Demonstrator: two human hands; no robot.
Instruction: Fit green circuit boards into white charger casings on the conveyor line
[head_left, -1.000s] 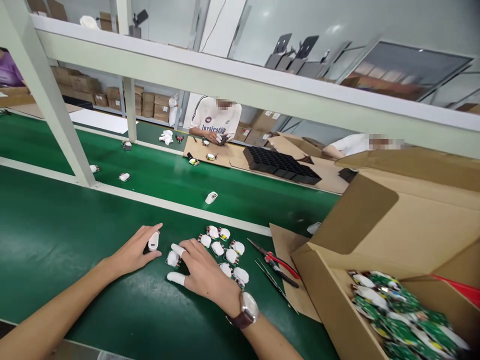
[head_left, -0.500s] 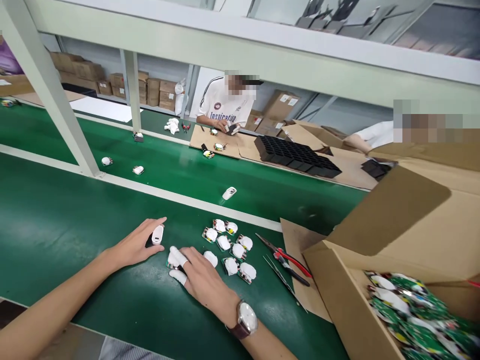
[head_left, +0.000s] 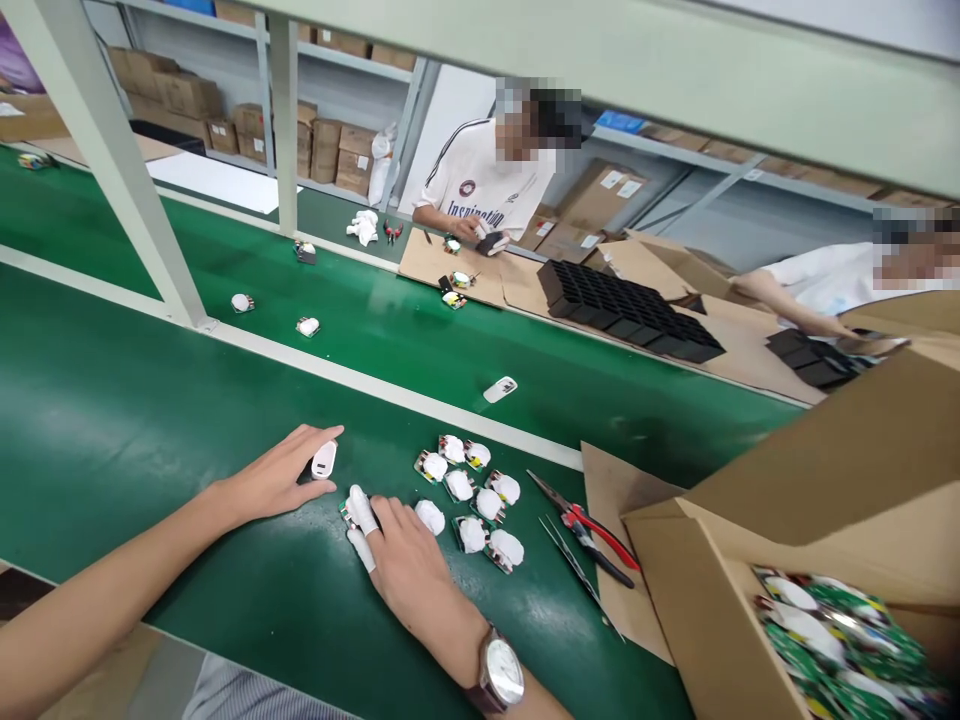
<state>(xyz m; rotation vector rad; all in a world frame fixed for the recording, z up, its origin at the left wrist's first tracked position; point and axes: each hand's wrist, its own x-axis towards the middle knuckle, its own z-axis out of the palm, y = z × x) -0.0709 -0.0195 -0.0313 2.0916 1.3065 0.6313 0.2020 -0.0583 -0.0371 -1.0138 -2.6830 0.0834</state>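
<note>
My left hand (head_left: pixel 289 475) rests on the green bench with a small white plastic housing (head_left: pixel 325 458) between its thumb and fingers; the housing's end with a dark slot faces up. Just to the right, my right hand (head_left: pixel 412 550) wears white finger covers on thumb and forefinger. Those two fingers close on a small circuit board (head_left: pixel 346 513), mostly hidden under them. Beside the right hand's knuckles lies a white-topped circuit board (head_left: pixel 430 517). Several more such boards (head_left: pixel 460 486) are grouped farther right.
Red-and-black pliers (head_left: pixel 581 522) and tweezers (head_left: pixel 574 566) lie near a cardboard box (head_left: pixel 675 600) holding green boards (head_left: pixel 840 640). Beyond the pale rail, another white housing (head_left: pixel 500 389) sits on the green belt (head_left: pixel 375 340). Two co-workers sit opposite, near black trays (head_left: pixel 622 310).
The view has shifted, so the scene sits differently. My right thumb and forefinger have drawn closer together over the board. The right-hand co-worker's arm now reaches to the black trays.
</note>
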